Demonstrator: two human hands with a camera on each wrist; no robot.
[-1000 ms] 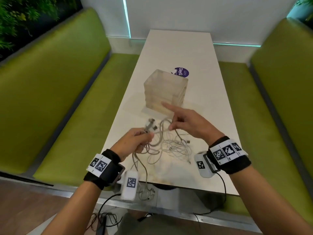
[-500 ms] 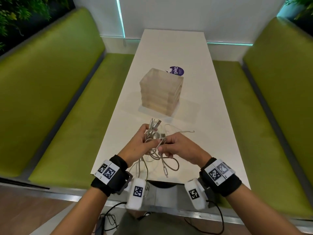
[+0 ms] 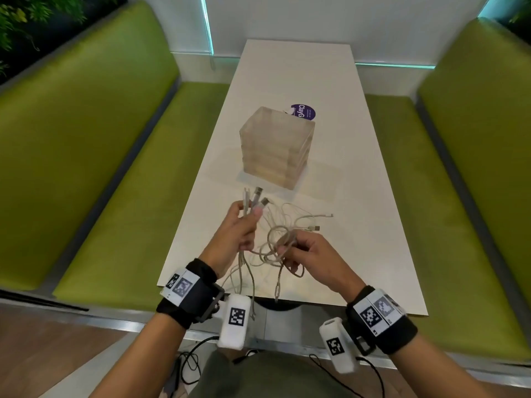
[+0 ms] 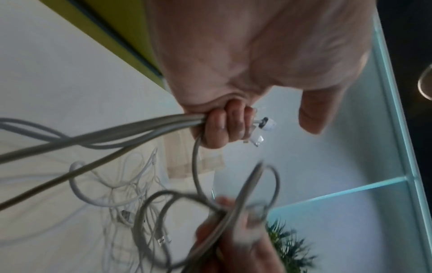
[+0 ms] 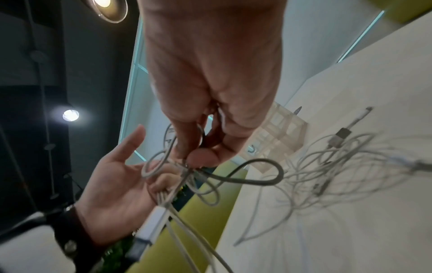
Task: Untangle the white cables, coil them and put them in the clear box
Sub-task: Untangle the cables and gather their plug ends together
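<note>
A long white table (image 3: 301, 81) runs from near to far between two green upholstered benches, the left bench (image 3: 94, 156) and the right bench (image 3: 471, 156); a white wall with teal light strips closes the far end, and foliage shows at the upper left. The clear box (image 3: 275, 145) stands on the table at mid-length, its ribbed walls cloudy; its contents cannot be made out. A round purple sticker (image 3: 304, 112) lies on the table just beyond the box. Near edge, left to right: the left hand (image 3: 238, 234), raised above the table, has its fingers curled round a bundle of the white cables (image 3: 275, 245), with several plug ends (image 3: 258, 196) standing up past the fingers toward the box. The right hand (image 3: 310, 254) pinches a knot of loops from the same tangle. The two hands are near each other but apart, joined by the strands. Further loops and two connectors trail on the table to the right, near the box but outside it; other ends hang over the near edge.
</note>
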